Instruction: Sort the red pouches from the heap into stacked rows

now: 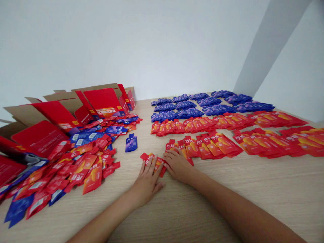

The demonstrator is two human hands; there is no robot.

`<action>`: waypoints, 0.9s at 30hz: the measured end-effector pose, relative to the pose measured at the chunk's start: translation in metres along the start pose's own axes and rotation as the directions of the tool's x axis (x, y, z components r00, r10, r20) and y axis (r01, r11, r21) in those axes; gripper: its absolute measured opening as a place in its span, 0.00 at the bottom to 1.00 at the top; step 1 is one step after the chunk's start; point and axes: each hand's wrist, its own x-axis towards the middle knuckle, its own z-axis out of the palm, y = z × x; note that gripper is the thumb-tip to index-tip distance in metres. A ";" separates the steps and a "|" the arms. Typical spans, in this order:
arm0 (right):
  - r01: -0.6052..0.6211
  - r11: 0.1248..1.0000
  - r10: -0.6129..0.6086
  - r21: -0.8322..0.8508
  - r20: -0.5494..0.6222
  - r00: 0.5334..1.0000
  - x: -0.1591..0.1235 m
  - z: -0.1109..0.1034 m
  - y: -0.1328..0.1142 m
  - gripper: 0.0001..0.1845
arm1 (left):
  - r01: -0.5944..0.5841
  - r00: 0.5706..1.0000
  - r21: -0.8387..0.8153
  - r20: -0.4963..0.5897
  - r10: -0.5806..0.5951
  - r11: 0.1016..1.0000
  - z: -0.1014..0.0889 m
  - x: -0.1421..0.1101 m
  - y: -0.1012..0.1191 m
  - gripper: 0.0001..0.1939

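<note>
My left hand (148,180) lies flat on the wooden table (227,195), its fingers spread over a small red sachet (146,157). My right hand (178,165) rests beside it, fingers down on the same sachet and on the near end of a row of red sachets (202,145). A single blue sachet (131,142) lies just beyond my left hand.
A loose heap of red and blue sachets (76,162) covers the left side. Flattened red cardboard boxes (76,108) stand behind it. Neat rows of blue sachets (202,103) and red sachets (265,131) fill the far right, up to a white wall.
</note>
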 end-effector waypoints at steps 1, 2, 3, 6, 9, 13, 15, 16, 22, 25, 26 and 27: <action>-0.002 1.000 0.002 -0.002 0.012 1.000 0.000 0.001 -0.001 0.19 | -0.015 1.000 -0.006 0.018 0.015 1.000 -0.002 0.000 -0.001 0.33; -0.003 1.000 0.003 -0.006 0.027 1.000 0.000 0.001 -0.002 0.19 | -0.029 0.999 -0.015 0.031 0.029 0.999 -0.004 0.001 -0.002 0.33; -0.004 1.000 0.004 -0.011 0.043 0.999 0.000 0.001 -0.003 0.20 | -0.037 0.999 -0.026 0.035 0.038 0.999 -0.006 0.001 -0.004 0.32; 0.006 1.000 -0.005 -0.026 0.067 0.998 -0.001 0.000 -0.003 0.21 | 0.005 1.000 -0.075 0.005 -0.004 0.997 -0.008 0.002 -0.009 0.28; 0.059 0.997 -0.057 -0.043 0.062 0.997 -0.001 -0.003 -0.003 0.20 | 0.072 0.997 -0.140 -0.028 -0.077 0.988 -0.004 0.005 -0.018 0.26; 0.157 0.980 -0.146 -0.121 0.098 0.984 0.002 -0.002 -0.012 0.17 | 0.123 0.992 -0.154 -0.007 -0.126 0.980 -0.004 0.014 -0.029 0.27; 0.188 0.967 -0.166 -0.173 0.133 0.977 0.003 0.000 -0.020 0.16 | 0.160 0.987 -0.123 0.044 -0.156 0.979 -0.008 0.018 -0.032 0.28; 0.201 0.961 -0.174 -0.191 0.148 0.974 0.003 0.001 -0.023 0.16 | 0.174 0.983 -0.104 0.071 -0.167 0.979 -0.010 0.020 -0.033 0.28; 0.137 0.986 -0.129 -0.093 0.087 0.988 0.001 -0.006 -0.020 0.14 | 0.151 0.977 -0.040 0.159 -0.143 0.988 -0.017 0.020 -0.036 0.35; -0.097 0.988 0.090 -0.123 -0.065 0.994 0.000 -0.008 -0.006 0.19 | 0.140 0.976 -0.032 0.171 -0.133 0.990 -0.018 0.022 -0.043 0.37; -0.196 0.971 0.183 -0.137 -0.101 0.978 0.000 -0.007 -0.001 0.22 | 0.139 0.977 -0.032 0.168 -0.131 0.990 -0.019 0.025 -0.047 0.37; -0.280 0.949 0.266 -0.145 -0.112 0.958 -0.001 -0.005 0.003 0.25 | 0.135 0.978 -0.038 0.165 -0.127 0.990 -0.020 0.029 -0.051 0.38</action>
